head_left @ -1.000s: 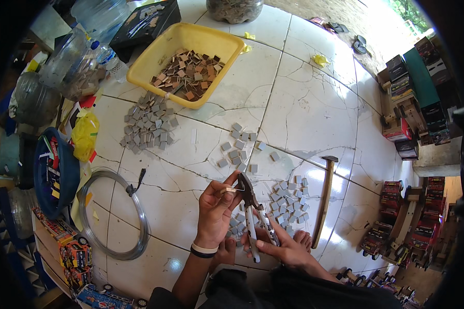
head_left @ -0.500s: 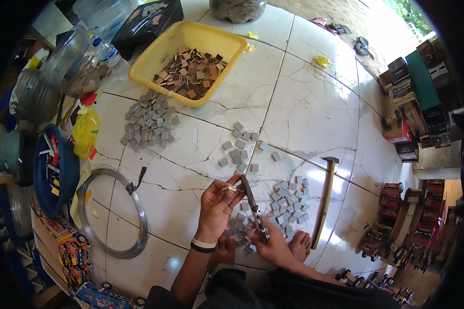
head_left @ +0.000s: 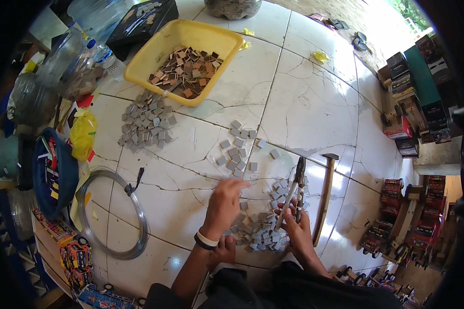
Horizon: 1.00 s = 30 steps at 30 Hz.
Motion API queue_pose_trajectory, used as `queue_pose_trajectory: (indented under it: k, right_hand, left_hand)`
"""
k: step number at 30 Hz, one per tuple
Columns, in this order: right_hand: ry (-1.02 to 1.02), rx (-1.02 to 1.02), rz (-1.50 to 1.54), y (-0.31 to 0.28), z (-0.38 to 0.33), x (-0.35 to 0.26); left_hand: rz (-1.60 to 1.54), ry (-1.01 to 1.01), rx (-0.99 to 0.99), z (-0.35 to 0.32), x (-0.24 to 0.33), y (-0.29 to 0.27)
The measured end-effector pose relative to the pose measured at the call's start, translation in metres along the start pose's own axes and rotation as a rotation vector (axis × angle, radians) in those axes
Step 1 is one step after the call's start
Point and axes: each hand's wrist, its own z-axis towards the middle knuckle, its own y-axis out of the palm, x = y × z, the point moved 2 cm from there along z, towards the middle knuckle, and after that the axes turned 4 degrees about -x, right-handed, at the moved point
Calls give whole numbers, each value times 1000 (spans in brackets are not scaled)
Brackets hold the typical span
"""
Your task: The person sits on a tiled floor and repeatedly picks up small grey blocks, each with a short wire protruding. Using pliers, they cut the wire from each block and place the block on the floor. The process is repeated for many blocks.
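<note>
Since a second ago the left hand [head_left: 226, 201] has let go near the pliers [head_left: 294, 193] and now reaches far-left, fingers loosely spread over the small grey squares [head_left: 239, 154], holding nothing I can see. Right hand [head_left: 296, 226] stays clenched on the pliers' handles, so looks like another piece gets picked. Count: one pliers, one hammer [head_left: 325, 198], one yellow tub [head_left: 183, 59], one wire coil [head_left: 111, 213], squares too many to count.
</note>
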Motion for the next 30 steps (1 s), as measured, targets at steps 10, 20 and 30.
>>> queue_pose_trajectory:
  k: [10, 20, 30]
  right_hand:
    - [8, -204, -128, 13, -8, -10]
    - [-104, -400, -392, 35, -23, -19]
    - [-151, -392, -472, 39, -24, -23]
  left_hand:
    - [-30, -23, 92, -21, -27, -21]
    - [-291, -171, 467, -9, -10, -24]
    - [-184, -124, 441, -5, 9, -17]
